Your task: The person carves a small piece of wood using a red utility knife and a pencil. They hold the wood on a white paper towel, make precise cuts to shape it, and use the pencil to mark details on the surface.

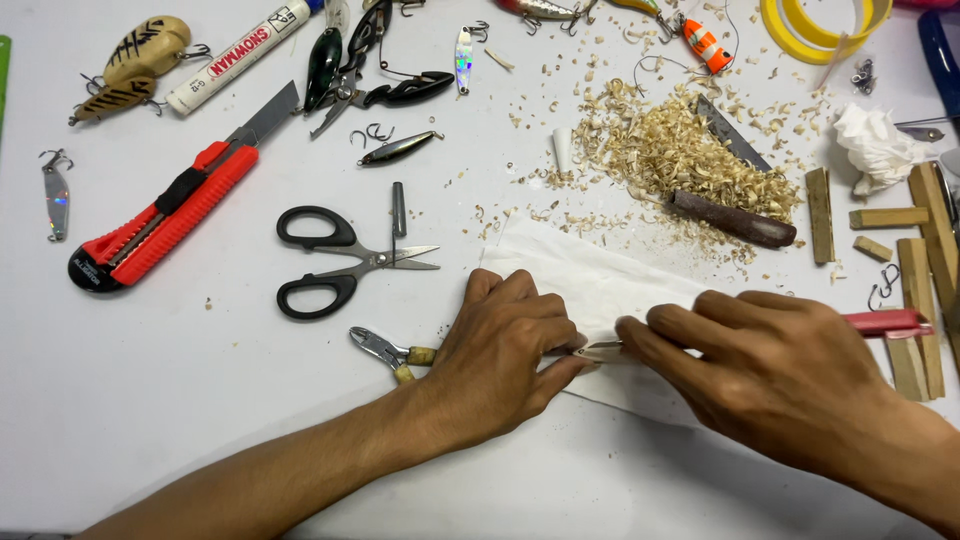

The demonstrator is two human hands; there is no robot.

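Both hands, left hand (505, 345) and right hand (770, 365), pinch a small wood piece (598, 350) on tissue (600, 285) at 6 o'clock of the surface (150, 400); it looks light, stiff, brittle, best gripped mid-body.

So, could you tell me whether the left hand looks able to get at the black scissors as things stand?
Probably yes. The scissors lie in the open just up and left of the left hand, with bare table between. But that hand is pressing a small piece on white paper.
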